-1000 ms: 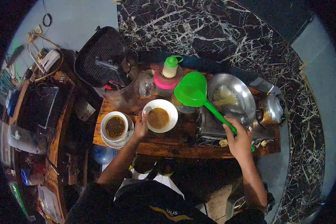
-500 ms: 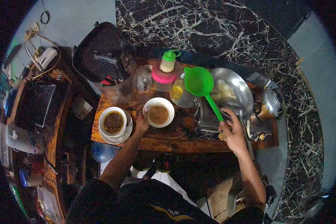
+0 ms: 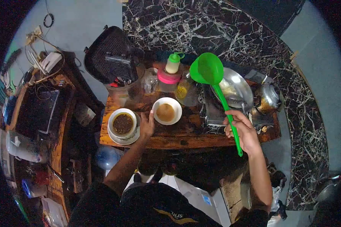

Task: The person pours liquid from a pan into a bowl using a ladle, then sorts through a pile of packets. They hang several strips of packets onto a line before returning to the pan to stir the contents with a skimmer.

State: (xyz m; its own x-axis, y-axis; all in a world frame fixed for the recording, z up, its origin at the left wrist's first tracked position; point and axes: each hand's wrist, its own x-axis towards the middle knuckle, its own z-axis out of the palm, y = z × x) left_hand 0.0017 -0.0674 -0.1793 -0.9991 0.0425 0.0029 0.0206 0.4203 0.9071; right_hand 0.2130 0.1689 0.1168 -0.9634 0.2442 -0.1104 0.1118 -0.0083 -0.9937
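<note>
My right hand (image 3: 243, 130) is closed around the handle of a long green plastic ladle (image 3: 226, 100). The ladle's deep, tilted bowl is held up over the back of the wooden table and overlaps the metal pan in this view. My left hand (image 3: 147, 126) has its fingers stretched out, fingertips right at the near-left rim of a white bowl (image 3: 179, 117) with light brown contents. Left of that hand, another white bowl (image 3: 111, 129) of dark, oily sauce with bits in it stands on a plate (image 3: 125, 142).
A wide metal pan (image 3: 238, 81) sits on a stove (image 3: 215, 115), with a kettle (image 3: 268, 97) to its right. Behind the bowls are a squeeze bottle (image 3: 173, 64) with a green cap, a pink-lidded jar (image 3: 169, 77) and a black grill pan (image 3: 108, 49) over a clear tub.
The ladle has been raised and tilted, its bowl turning and its handle end now showing below my right hand. My left fingers have straightened beside the white bowl. The whole view has shifted slightly.
</note>
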